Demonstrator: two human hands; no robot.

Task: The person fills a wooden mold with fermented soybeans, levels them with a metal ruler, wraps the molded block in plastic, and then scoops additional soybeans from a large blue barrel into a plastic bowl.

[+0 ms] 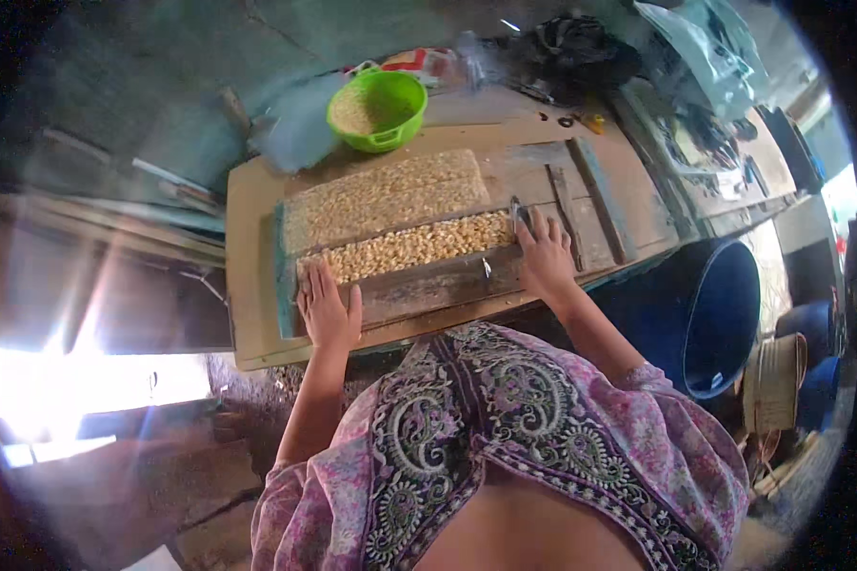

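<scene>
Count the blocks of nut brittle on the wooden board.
2: a wide slab on the far side, near the green basket, and a narrower strip just beyond both hands. None appears hidden.

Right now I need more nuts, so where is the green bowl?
In the head view the green bowl sits at the far edge of the wooden board, just left of centre, beyond the slab of pressed nuts and away from both hands.

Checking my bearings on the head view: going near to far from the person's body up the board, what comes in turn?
Patterned garment → left hand → wooden slat → loose nut strip → pressed nut slab → green basket.
</scene>
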